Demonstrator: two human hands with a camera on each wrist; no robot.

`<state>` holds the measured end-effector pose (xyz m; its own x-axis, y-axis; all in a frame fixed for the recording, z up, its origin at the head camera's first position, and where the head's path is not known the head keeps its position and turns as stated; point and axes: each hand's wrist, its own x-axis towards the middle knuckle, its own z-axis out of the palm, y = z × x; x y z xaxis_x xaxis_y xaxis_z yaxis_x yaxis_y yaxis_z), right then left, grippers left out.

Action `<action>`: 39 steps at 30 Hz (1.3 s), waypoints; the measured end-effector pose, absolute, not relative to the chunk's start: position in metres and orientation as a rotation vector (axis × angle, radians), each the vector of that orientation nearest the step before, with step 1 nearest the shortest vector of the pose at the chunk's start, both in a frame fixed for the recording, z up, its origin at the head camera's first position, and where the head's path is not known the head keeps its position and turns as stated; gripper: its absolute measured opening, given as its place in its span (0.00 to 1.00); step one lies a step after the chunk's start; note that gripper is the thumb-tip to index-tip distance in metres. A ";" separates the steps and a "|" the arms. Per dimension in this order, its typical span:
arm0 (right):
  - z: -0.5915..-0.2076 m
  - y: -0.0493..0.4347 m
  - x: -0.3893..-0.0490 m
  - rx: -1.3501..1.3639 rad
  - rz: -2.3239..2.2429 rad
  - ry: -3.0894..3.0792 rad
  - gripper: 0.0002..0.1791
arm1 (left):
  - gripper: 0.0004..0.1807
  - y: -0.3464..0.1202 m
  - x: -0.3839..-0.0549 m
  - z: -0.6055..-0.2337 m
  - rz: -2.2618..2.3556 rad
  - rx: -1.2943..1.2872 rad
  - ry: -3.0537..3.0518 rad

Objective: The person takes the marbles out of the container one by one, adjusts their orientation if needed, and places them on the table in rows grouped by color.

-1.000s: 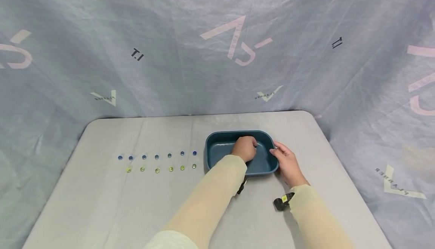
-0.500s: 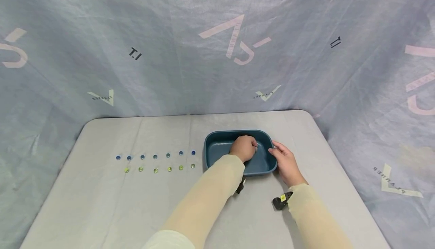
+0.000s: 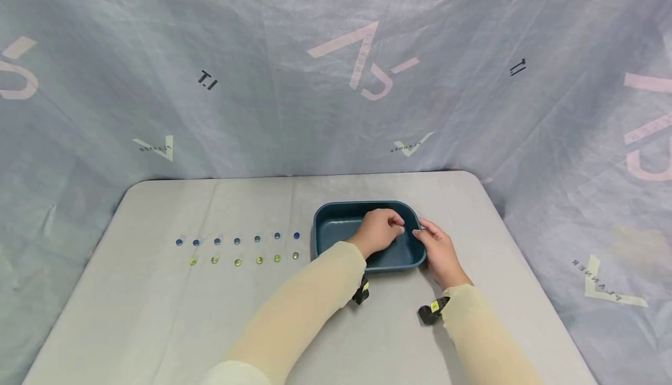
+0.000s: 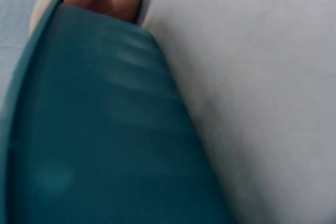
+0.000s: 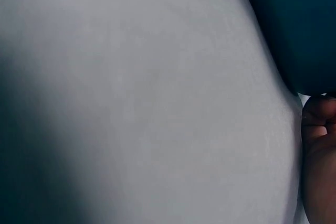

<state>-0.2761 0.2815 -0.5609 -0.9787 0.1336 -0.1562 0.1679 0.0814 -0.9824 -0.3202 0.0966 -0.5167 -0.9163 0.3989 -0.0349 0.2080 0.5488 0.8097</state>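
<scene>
A dark teal basin (image 3: 343,265) stands on the table right of centre in the head view. Inside it, my left hand (image 3: 379,227) hangs over the floor with thumb and fingertips drawn together; I cannot tell whether something small sits between them. My right hand (image 3: 441,251) grips the basin's right end, thumb at the rim and fingers along the outer wall. To the left lie small round glass beads: a row of blue beads (image 3: 237,241) and, nearer me, a row of yellow-green beads (image 3: 259,260). The left wrist view shows the basin's outer wall (image 4: 121,114) close up.
A pale cloth covers the table (image 3: 157,315). Behind and beside it hangs a grey printed curtain (image 3: 252,111). A small black camera (image 3: 430,313) is strapped at the right wrist, another camera (image 3: 360,291) at the left.
My left hand has risen a little inside the basin and its fingertips have shifted slightly right. The right hand keeps its grip. The bead rows and basin drift slightly left in view.
</scene>
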 end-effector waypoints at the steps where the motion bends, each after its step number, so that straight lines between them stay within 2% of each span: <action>1: -0.561 0.281 -0.276 0.319 -2.092 2.283 0.24 | 0.04 0.095 -0.319 -0.516 1.309 0.517 2.568; 11: -0.563 0.281 -0.278 0.330 -2.098 2.241 0.25 | 0.07 0.071 -0.303 -0.491 1.465 0.549 2.459; 17: -0.563 0.283 -0.278 0.366 -2.093 2.248 0.25 | 0.03 0.050 -0.288 -0.474 1.549 0.535 2.383; 22: -0.561 0.285 -0.276 0.372 -2.085 2.269 0.26 | 0.05 0.028 -0.277 -0.466 1.596 0.546 2.378; 31: -0.558 0.283 -0.274 0.352 -2.082 2.268 0.25 | 0.09 -0.020 -0.258 -0.470 1.703 0.630 2.404; 39: -0.559 0.282 -0.274 0.355 -2.061 2.271 0.26 | 0.08 -0.080 -0.242 -0.486 1.796 0.524 2.464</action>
